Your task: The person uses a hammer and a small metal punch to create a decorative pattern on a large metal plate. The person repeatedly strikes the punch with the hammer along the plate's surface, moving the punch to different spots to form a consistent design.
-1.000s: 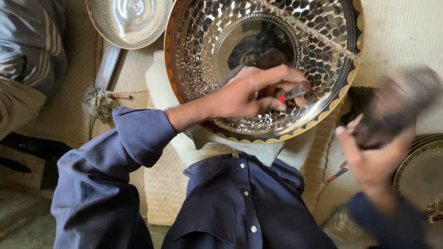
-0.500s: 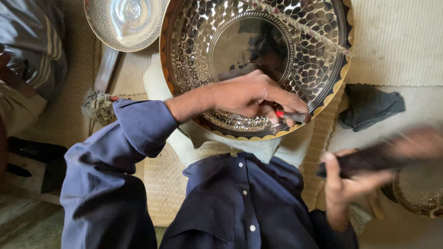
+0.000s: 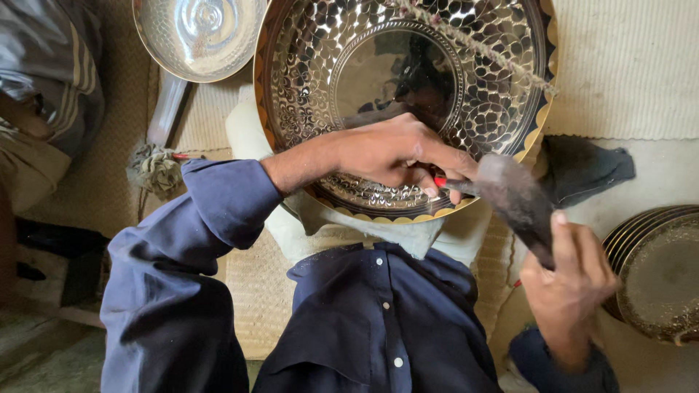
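blurred mallet in right hand

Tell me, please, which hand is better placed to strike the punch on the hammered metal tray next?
Probably the right hand: it holds the dark mallet, whose head sits right by the punch. The left hand is pinching that punch against the tray.

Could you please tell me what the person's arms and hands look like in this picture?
Both arms wear dark blue shirt sleeves. The left sleeve is loose and creased, with its cuff pushed up the forearm. The left hand and right hand are bare, with no gloves, rings or watch visible.
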